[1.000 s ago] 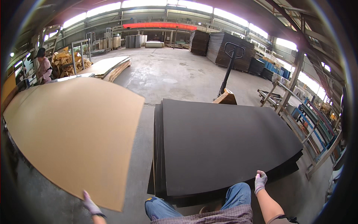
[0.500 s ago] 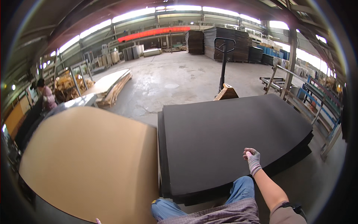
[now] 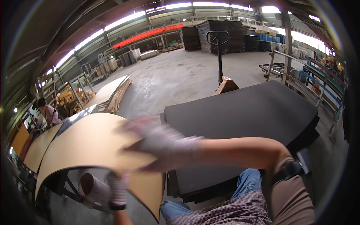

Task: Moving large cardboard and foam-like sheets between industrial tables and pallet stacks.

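Observation:
A large tan sheet [image 3: 84,140] bows upward on my left, its near edge lifted off what lies below. At that near edge my left hand [image 3: 118,189], in a striped fingerless glove, grips the sheet with the fingers curled at its rim. My right hand [image 3: 161,144], also gloved, is smeared by motion above the sheet's right part. Its fingers look spread and hold nothing that I can see; whether they touch the sheet I cannot tell. Beside the tan sheet lies a stack of black sheets [image 3: 243,120], partly behind my right forearm.
A pallet jack handle [image 3: 220,63] rises behind the black stack. Below the tan sheet are a bucket-like cylinder [image 3: 93,187] and a dark frame. Another person [image 3: 49,112] is at the far left. Metal racks [image 3: 318,82] stand on the right, and pale stacked sheets [image 3: 108,93] lie farther back.
My right hand has swung left from over the black stack to the tan sheet. The left hand has come into view at the sheet's near edge, and the sheet has risen and bowed.

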`<state>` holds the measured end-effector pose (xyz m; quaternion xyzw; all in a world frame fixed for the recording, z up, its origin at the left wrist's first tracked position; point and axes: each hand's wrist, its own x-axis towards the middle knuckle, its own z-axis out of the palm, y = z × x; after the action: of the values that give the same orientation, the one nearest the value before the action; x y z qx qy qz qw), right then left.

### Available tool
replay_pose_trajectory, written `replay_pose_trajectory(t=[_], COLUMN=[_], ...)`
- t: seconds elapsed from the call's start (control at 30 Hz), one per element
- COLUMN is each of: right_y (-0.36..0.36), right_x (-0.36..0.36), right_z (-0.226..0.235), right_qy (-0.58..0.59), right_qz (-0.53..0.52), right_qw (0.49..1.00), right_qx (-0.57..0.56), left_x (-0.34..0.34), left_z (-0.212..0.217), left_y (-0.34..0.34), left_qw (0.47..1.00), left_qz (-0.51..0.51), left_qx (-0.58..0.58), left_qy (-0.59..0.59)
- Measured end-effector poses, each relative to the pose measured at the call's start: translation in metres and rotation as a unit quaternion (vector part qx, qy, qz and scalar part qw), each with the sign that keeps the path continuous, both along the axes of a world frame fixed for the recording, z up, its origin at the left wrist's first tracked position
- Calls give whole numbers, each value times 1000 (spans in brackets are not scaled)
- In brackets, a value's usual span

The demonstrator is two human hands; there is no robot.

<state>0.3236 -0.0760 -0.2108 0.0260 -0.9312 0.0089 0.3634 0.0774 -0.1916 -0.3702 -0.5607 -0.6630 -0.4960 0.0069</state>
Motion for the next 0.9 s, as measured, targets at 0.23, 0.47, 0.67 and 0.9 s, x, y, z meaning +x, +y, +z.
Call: replay_pose_trajectory(t=[0.23,0.47,0.67,0.9], right_y=[-42,216,270,34], right_x=[-100,163,501,478], right_z=[92,124,-183,-552], right_qy=[154,252,283,539], right_qz=[-98,-201,-560,-456], right_qw=[913,944,704,339], right_qx=[365,-69,-334,-621], left_x=[236,232,272,237], left_z=[-62,-47,-74,-117], left_y=[61,72,88,45], left_qw=[859,948,917,843], left_qz=[-34,-124,-154,-235], left_qx=[131,-74,-107,-131], left_qy=[494,284,351,465])
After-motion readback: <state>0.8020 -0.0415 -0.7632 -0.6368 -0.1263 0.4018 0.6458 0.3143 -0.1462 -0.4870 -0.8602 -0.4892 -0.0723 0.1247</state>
